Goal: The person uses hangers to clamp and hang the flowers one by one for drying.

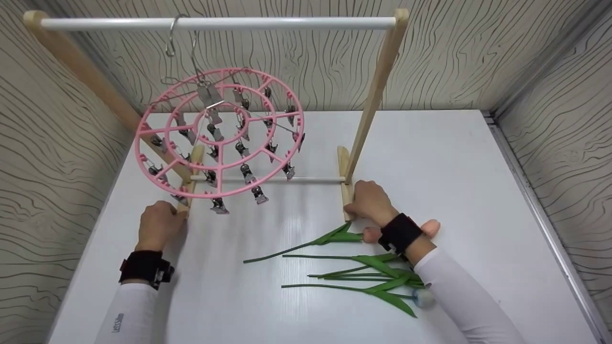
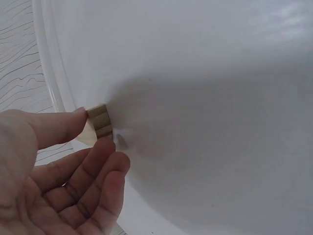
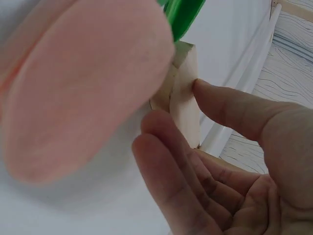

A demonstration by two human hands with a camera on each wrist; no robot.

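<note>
A wooden rack with a white top bar [image 1: 287, 23] stands on the table. My left hand [image 1: 158, 223] pinches the front end of its left foot; in the left wrist view the thumb and a fingertip lie on either side of the wooden end [image 2: 100, 121]. At the right foot [image 1: 347, 200], my right hand [image 1: 372, 201] grips the wood between thumb and fingers, also seen in the right wrist view around the foot [image 3: 187, 98]. A pink round clip hanger [image 1: 220, 167] with several metal clips hangs by its hook from the bar, left of centre.
Several artificial tulips with green stems [image 1: 330, 257] lie on the white table [image 1: 454, 172] by the right forearm. One pink tulip head [image 3: 93, 83] is close below the right hand; a pale blue one [image 1: 423, 298] lies nearer me. Patterned walls [image 1: 444, 57] border the table.
</note>
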